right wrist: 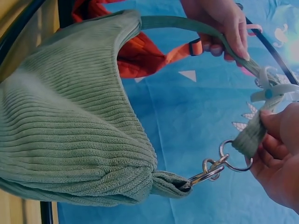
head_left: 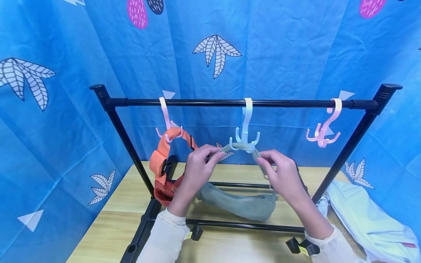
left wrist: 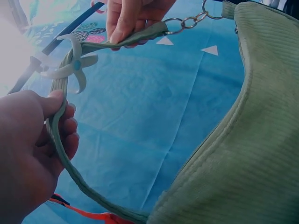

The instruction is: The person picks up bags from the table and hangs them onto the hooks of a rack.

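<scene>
Both hands (head_left: 200, 164) (head_left: 279, 170) pinch a green bag's (head_left: 238, 202) strap (right wrist: 177, 22), contents hidden.

Rack (head_left: 126, 146) on the table (head_left: 108, 233), before a curtain (head_left: 269, 54); left hook (head_left: 166, 115), middle hook (head_left: 245, 120) and right hook (head_left: 323, 131) along the top bar (head_left: 204, 103); left bag (head_left: 164, 191) on the left hook; strap (head_left: 243, 146) in the middle hook, between left fingers (head_left: 215, 160) and right fingers (head_left: 265, 167); right bag (head_left: 240, 202) below the strap, beside the left bag; cloth (head_left: 368, 215) to the right of the rack
</scene>
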Motion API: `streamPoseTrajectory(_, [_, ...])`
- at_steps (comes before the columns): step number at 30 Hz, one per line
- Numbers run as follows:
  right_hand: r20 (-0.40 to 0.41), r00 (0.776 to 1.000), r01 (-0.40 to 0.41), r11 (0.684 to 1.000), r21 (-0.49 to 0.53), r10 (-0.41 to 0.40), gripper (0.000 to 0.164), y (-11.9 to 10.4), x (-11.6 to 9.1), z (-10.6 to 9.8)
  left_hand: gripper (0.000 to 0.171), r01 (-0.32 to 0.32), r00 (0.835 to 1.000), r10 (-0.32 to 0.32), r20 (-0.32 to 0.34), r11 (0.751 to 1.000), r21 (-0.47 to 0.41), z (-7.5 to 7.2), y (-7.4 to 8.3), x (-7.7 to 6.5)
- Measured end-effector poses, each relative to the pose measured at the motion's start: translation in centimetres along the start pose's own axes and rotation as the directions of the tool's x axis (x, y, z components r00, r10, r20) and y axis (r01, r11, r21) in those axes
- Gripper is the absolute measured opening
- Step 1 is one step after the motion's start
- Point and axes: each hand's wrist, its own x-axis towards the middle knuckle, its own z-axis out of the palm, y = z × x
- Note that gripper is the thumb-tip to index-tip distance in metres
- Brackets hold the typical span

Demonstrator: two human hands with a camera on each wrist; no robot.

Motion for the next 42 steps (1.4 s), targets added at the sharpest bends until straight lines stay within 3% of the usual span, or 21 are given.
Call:
streamPoseTrajectory(8, [0.039,0.991,-0.125,0.992,0.015,0.124,0.015,-0.4,-0.6,0.1,0.017,0.058,0.998,-0.059,-0.030,0.997,-0.043,0.1,0.0,-1.1])
streamPoseTrajectory(29, [0.127,0.961,-0.254,0.965,0.065,0.244,0.018,-0.9,-2.2,0.4,0.016,0.198,0.979,-0.199,-0.035,0.980,-0.035,-0.1,0.4,-3.1])
streamPoseTrajectory(42, [0.150,0.962,-0.246,0.963,0.110,0.229,0.019,-0.4,-3.2,0.6,0.016,0.247,0.968,-0.247,-0.051,0.969,-0.021,-0.9,0.1,-3.9])
